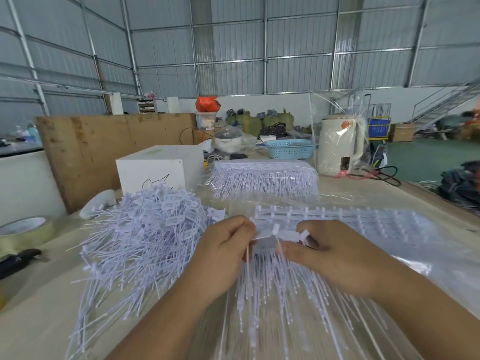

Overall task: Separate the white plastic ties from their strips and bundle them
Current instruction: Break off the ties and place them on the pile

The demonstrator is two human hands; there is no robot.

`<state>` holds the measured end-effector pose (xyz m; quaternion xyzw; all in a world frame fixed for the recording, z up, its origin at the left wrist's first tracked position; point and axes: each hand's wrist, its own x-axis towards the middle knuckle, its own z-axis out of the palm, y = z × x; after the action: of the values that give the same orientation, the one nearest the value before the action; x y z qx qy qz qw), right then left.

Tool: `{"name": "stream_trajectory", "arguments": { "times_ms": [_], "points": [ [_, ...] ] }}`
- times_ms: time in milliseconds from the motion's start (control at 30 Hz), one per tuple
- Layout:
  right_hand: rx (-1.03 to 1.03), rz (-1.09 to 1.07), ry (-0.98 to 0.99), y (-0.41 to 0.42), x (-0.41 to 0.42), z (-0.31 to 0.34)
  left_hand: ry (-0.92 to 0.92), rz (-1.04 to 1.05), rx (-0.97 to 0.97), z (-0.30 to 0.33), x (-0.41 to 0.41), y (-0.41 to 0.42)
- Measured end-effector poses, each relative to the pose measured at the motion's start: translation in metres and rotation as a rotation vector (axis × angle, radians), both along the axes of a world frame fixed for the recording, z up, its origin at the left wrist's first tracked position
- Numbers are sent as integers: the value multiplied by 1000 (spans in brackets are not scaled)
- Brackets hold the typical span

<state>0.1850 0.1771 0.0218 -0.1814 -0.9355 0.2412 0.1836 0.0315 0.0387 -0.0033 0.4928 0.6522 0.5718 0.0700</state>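
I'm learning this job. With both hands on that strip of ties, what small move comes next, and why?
Probably twist or pull the hands apart to snap one tie free. The left hand and right hand both pinch the same strip, so a tie looks ready to go onto the loose pile at the left.

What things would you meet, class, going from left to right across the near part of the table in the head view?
Roll of tape → loose pile of white ties → left hand → strip of ties held between both hands → right hand → clear plastic sheet.
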Motion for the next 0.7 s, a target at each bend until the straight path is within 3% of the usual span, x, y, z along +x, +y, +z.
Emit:
{"name": "stream_trajectory", "arguments": {
  "times_ms": [200, 400, 700],
  "points": [
    [138, -29, -13, -6, -1, 2, 41, 19, -340, -10, -8, 1],
    [231, -43, -72, -4, -3, 0, -110, -20, -173, -4, -7, 2],
    [-19, 191, -124, 4, -6, -13, -32, -94, -222, -3, 4, 3]
  ]
}}
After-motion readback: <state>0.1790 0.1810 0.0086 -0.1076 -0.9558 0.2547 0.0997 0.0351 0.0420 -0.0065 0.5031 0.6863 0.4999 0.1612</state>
